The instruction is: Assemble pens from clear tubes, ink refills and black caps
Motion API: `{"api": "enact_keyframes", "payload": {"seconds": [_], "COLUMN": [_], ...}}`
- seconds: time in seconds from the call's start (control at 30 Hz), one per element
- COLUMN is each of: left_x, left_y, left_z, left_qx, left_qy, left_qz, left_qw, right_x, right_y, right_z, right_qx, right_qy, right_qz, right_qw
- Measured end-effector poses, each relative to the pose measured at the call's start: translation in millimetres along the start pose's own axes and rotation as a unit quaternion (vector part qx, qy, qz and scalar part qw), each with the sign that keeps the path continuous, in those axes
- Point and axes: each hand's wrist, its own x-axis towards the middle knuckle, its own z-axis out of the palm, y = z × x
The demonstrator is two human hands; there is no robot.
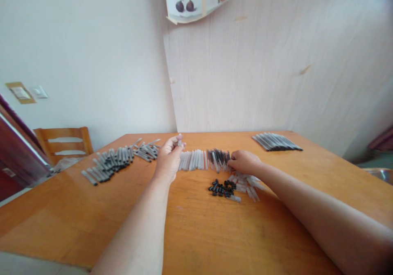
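Note:
My left hand (170,155) is raised a little over the wooden table (196,226), its fingers pinched on a clear pen barrel (179,139) that sticks up between them. My right hand (244,161) lies knuckles-up on the table, fingers curled down onto a row of thin black-tipped refills (217,159). Between the hands lies a row of clear pen barrels (192,160). Just below the right hand sit a small heap of black caps (221,187) and several clear tubes (247,185).
A large pile of grey pens with dark ends (115,162) covers the table's left part. A neat bundle of dark pens (276,141) lies at the far right. A wooden chair (63,142) stands left of the table; walls close behind.

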Motion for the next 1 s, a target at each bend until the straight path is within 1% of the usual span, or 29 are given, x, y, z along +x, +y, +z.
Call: {"api": "enact_keyframes", "payload": {"seconds": [0.1,0.17,0.27,0.37,0.43,0.5,0.53,0.57,0.63,0.73,0.8,0.87,0.93,1.0], "left_x": [0,0,1,3,4,4,3,2,-2,-9,-13,-16,-19,-22], "left_y": [-2,-2,-3,-1,0,2,2,3,3,5,6,8,9,8], "left_z": [0,0,-2,-5,-7,-7,-5,-4,1,7,10,12,14,16], "left_qx": [0.009,0.021,0.045,0.092,0.115,0.105,0.09,0.072,0.038,-0.034,-0.091,-0.132,-0.149,-0.153], "left_qy": [0.003,0.0,0.0,0.014,0.032,0.041,0.033,0.019,-0.02,-0.072,-0.106,-0.142,-0.171,-0.189], "left_qz": [0.007,0.021,0.048,0.071,0.095,0.112,0.109,0.1,0.059,-0.038,-0.109,-0.164,-0.205,-0.232], "left_qw": [1.0,1.0,0.998,0.993,0.988,0.987,0.989,0.992,0.997,0.996,0.984,0.967,0.952,0.942], "right_x": [2,3,5,6,6,4,4,3,1,-2,-4,-8,-12,-15], "right_y": [3,5,8,10,12,14,16,17,20,22,21,17,13,8], "right_z": [-2,-3,-7,-13,-19,-27,-32,-37,-45,-56,-62,-67,-71,-75], "right_qx": [0.011,0.03,0.094,0.175,0.213,0.252,0.279,0.314,0.395,0.517,0.583,0.635,0.678,0.713], "right_qy": [0.013,0.038,0.078,0.112,0.148,0.183,0.192,0.195,0.189,0.174,0.16,0.14,0.12,0.1], "right_qz": [0.009,0.011,-0.001,-0.024,-0.034,-0.029,-0.021,-0.013,-0.009,-0.056,-0.093,-0.11,-0.113,-0.12], "right_qw": [1.0,0.999,0.993,0.978,0.965,0.95,0.941,0.929,0.899,0.836,0.791,0.751,0.717,0.684]}}
